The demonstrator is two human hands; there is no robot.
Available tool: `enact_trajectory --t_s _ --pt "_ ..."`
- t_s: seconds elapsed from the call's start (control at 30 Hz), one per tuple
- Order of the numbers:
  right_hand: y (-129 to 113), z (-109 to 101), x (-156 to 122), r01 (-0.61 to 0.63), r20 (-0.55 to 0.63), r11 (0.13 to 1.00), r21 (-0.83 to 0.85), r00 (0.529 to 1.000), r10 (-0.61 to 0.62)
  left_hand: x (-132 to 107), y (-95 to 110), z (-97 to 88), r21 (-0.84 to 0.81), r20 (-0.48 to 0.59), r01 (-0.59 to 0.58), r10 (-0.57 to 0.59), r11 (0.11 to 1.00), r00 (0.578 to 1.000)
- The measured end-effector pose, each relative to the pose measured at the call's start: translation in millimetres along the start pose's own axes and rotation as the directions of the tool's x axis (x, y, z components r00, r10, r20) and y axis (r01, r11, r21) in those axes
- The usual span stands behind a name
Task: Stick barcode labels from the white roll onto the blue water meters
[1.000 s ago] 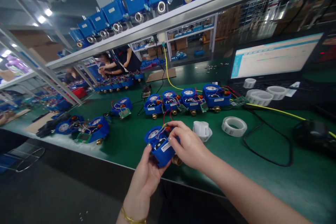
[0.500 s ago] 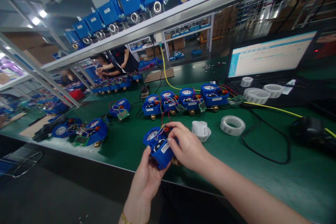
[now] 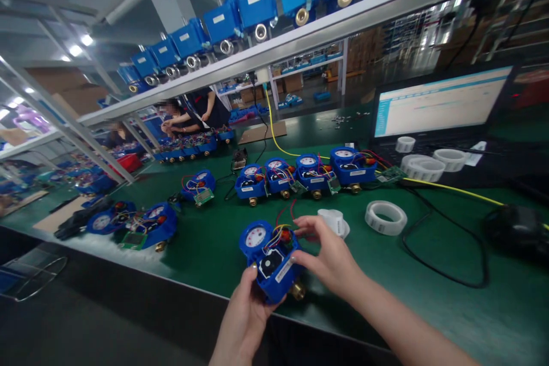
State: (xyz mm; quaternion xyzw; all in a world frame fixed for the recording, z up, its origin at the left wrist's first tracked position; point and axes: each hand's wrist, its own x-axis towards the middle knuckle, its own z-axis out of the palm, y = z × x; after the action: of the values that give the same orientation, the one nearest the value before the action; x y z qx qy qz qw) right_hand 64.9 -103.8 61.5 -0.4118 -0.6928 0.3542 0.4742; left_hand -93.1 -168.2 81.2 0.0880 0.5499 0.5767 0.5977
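Note:
A blue water meter (image 3: 274, 283) with a round white dial, a black round part, loose coloured wires and a white label strip is tilted over the front edge of the bench. My left hand (image 3: 245, 311) holds it from below and the left, thumb on its front rim. My right hand (image 3: 328, 254) grips its right side, thumb by the label strip and fingers at the back corner near the wires. A brass fitting (image 3: 297, 289) sticks out below my right thumb. Red wires rise behind the housing; their ends are hard to make out.
Behind stands a row of similar meters (image 3: 311, 180) with hanging circuit boards; more lie at left (image 3: 160, 220). Label rolls (image 3: 386, 218), a laptop (image 3: 441, 106), a black cable (image 3: 429, 274) and a yellow cable (image 3: 454, 187) occupy the right. An overhead shelf (image 3: 240, 57) carries blue meters. Co-workers (image 3: 193, 111) work beyond.
My right fingers have moved from pinching at the wires to a wider grip on the meter's right side. The meter sits slightly lower in view, still in my left hand.

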Motion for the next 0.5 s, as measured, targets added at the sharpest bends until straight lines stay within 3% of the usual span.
enact_trajectory --t_s 0.13,0.27,0.5 --pt "21 -7 -7 0.131 -0.024 0.985 -0.111 0.991 -0.134 23 4 -20.6 0.081 -0.041 -0.086 0.089 0.993 0.995" --pt "36 -3 -15 0.246 -0.028 0.944 -0.219 0.966 -0.258 47 26 -44.6 0.138 -0.061 -0.119 0.129 0.983 0.99" --pt "40 19 -20 0.388 0.062 0.886 -0.254 0.921 -0.385 76 66 -63.1 0.228 0.026 -0.193 0.192 0.954 0.981"
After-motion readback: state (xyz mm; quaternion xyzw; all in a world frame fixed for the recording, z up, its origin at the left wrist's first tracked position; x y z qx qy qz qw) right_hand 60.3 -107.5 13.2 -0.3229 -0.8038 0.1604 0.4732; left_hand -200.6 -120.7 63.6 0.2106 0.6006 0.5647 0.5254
